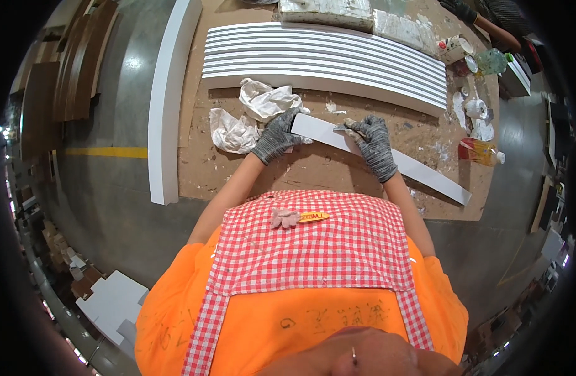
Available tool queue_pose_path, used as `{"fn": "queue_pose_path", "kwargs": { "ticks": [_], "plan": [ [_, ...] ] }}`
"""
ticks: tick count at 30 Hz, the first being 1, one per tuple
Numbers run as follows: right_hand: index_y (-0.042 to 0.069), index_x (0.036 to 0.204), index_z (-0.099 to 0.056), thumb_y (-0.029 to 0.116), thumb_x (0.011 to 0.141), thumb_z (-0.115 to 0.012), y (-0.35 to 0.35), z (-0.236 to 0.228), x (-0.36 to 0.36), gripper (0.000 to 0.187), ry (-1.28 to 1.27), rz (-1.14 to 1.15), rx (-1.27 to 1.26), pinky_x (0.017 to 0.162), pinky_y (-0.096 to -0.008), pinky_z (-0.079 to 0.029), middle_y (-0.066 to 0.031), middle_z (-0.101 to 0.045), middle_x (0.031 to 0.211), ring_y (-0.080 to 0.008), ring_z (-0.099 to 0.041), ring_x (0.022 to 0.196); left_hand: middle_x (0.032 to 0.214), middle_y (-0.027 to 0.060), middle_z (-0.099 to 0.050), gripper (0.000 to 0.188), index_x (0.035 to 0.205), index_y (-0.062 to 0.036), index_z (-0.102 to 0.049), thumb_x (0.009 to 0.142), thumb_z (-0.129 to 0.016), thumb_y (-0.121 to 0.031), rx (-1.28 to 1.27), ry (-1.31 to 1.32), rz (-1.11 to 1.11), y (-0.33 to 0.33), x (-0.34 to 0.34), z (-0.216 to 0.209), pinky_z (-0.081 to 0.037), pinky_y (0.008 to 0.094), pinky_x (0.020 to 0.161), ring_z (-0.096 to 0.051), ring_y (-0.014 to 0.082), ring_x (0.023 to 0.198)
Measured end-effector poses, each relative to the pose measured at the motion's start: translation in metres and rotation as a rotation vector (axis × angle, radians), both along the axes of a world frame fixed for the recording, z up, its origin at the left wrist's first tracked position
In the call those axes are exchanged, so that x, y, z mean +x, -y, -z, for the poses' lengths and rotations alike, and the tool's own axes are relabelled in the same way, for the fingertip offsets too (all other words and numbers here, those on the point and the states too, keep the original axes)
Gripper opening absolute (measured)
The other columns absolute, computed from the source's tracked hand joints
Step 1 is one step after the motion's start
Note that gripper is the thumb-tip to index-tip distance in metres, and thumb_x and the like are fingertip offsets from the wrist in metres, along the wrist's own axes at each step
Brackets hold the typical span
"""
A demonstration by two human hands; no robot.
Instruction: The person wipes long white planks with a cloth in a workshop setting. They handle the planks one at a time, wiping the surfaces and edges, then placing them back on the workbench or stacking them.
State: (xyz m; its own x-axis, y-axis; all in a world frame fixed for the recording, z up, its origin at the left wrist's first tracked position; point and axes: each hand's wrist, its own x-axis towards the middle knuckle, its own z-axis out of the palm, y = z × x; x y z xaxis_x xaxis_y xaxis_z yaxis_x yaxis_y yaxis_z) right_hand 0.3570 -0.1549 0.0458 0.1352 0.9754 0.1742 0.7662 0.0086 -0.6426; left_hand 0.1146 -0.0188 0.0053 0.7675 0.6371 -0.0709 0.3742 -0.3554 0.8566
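And right here my gloved right hand blocks the middle of the white strip and swallows most of a small tool, while a co-worker gets cut off up top!

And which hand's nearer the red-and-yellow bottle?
Right: right hand is left of the bottle, over the white strip; left hand is farther left, at the strip's left end.
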Motion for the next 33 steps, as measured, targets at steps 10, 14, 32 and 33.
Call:
{"fn": "queue_pose_path", "kwargs": {
  "ticks": [10,14,32,33],
  "plan": [
    [0.013,0.099,-0.071,0.016,0.077,-0.065,-0.007,-0.006,-0.002,0.023,0.031,-0.033,-0.037,0.071,-0.0406,-0.039,-0.0115,-0.052,0.073,-0.0288,-0.049,0.072,0.112,0.0131,-0.060,0.064,0.123,-0.0089,-0.052,0.069,-0.078,-0.032,-0.080,0.010,-0.001,-0.001,0.002,-0.009,-0.046,0.0373,0.089,-0.058,0.0295,0.103],
    [0.012,0.097,-0.071,0.017,0.078,-0.065,-0.006,-0.011,-0.004,0.021,-0.001,0.001,-0.039,0.070,-0.0401,-0.039,-0.0113,-0.052,0.071,-0.0285,-0.049,0.070,0.111,0.0134,-0.060,0.066,0.124,-0.0085,-0.051,0.069,-0.078,-0.032,-0.072,-0.018,0.002,0.000,0.003,-0.007,-0.045,0.0370,0.090,-0.058,0.0292,0.103],
    [0.013,0.098,-0.071,0.017,0.075,-0.068,-0.032,-0.008,-0.018,0.023,0.057,-0.054,-0.047,0.073,-0.0407,-0.042,-0.0113,-0.054,0.082,-0.0289,-0.049,0.080,0.115,0.0131,-0.061,0.066,0.126,-0.0054,-0.052,0.069,-0.077,-0.029,-0.082,-0.011,0.022,-0.003,0.000,-0.005,-0.045,0.0361,0.092,-0.058,0.0273,0.107],
    [0.013,0.098,-0.071,0.017,0.075,-0.068,-0.031,-0.010,-0.015,0.023,0.071,-0.054,-0.051,0.073,-0.0405,-0.042,-0.0113,-0.054,0.082,-0.0289,-0.049,0.080,0.115,0.0131,-0.060,0.067,0.126,-0.0053,-0.051,0.070,-0.077,-0.029,-0.097,-0.013,0.026,-0.003,0.002,-0.007,-0.045,0.0361,0.092,-0.058,0.0274,0.107]
  ]
}}
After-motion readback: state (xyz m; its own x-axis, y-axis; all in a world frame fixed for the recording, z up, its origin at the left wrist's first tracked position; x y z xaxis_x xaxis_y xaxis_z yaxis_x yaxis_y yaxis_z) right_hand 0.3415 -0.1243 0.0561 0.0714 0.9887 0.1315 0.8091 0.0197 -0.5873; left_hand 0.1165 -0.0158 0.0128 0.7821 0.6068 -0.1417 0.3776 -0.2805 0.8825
